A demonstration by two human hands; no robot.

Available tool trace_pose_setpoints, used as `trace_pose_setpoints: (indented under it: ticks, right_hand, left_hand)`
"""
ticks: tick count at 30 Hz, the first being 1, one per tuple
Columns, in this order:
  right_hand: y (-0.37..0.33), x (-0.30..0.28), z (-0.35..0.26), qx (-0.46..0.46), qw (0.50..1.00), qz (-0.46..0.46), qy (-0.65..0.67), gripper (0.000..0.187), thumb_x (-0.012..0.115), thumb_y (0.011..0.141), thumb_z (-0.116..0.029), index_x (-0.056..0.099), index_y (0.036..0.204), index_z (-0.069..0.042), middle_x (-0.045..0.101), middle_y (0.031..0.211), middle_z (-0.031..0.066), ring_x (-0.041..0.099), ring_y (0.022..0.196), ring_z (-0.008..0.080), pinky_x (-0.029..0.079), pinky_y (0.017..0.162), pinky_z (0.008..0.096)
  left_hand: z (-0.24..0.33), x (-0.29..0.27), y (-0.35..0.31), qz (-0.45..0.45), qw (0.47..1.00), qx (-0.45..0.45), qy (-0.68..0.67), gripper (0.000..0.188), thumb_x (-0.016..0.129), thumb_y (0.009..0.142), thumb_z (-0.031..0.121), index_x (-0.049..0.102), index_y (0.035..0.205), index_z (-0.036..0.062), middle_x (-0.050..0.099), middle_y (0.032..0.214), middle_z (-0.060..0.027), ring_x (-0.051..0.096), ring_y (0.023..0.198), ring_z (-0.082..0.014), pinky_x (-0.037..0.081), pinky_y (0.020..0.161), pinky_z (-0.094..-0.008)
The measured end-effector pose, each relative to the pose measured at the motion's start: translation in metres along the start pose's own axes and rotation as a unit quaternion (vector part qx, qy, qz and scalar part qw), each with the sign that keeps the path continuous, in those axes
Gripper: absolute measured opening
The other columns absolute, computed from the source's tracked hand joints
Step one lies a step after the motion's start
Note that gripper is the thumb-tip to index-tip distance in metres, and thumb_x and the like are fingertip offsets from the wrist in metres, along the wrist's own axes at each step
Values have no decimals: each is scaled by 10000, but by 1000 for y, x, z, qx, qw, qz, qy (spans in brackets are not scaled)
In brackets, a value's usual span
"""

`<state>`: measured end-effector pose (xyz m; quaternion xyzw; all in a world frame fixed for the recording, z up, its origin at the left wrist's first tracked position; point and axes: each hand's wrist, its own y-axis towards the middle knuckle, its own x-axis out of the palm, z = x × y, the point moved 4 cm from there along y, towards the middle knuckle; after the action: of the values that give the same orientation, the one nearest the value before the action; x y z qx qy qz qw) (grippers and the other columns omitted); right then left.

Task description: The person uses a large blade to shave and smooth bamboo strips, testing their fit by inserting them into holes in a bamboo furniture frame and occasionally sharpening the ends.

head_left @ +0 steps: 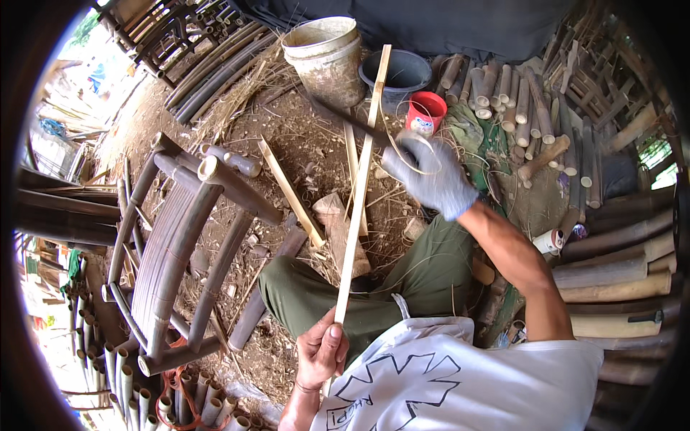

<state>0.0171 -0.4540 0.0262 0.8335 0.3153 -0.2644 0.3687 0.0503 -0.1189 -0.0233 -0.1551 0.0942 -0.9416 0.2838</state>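
Note:
A long pale bamboo strip (357, 223) runs upward from my left hand (321, 352), whose bare thumb and fingers are closed around its lower part. My right hand (429, 172), in a grey-white glove, is closed on a knife, slightly blurred. The knife's dark blade (352, 123) points up and left and crosses the strip near its upper part; whether they touch I cannot tell. A thin curled sliver (440, 164) loops around the gloved hand. Beyond my knees lie a wooden block (329, 208) and two shorter split bamboo pieces, one of them a pale slat (291, 192).
At left stands a dark bamboo chair frame (198, 262). A dirty white bucket (323, 61), a dark tub (407, 80) and a red pail (425, 115) are at the far side. Cut bamboo poles (525, 108) are stacked at right. Shavings litter the dirt floor (237, 165).

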Motion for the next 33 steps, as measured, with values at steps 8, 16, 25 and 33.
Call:
trace_pose_setpoints:
  ticks: [8,16,25,33]
  right_hand:
    - [43,-33,63,20,991,72,-109,514,534,958,-574,695,921,-88,672,737,155,674,693,354,513,635,460]
    - [82,-54,151,350,909,131,183,589,553,918,-654,558,801,-77,470,565,39,499,492,186,383,464,356]
    - [-84,93,-52,375,761,-157,506,357,692,949,-326,552,693,-120,482,513,-37,482,416,73,405,399,265]
    - [-43,85,6,407,726,75,549,236,728,913,-272,629,854,-66,470,588,-26,466,458,98,403,429,263]
  left_hand:
    - [-15,-9,-34,-20,998,-53,9,476,548,1038,289,522,1400,-20,439,520,23,395,350,-52,323,329,-208]
    - [-11,-56,-49,58,998,14,-12,352,545,1042,281,642,1224,-5,513,573,16,438,408,-38,354,378,-208]
    - [11,-31,131,252,923,275,-92,224,666,969,130,659,1152,2,697,980,-83,651,899,-135,577,789,-316]
    - [23,45,74,0,980,116,160,509,636,980,296,549,1355,-37,640,1174,-167,607,1065,-258,465,975,-362]
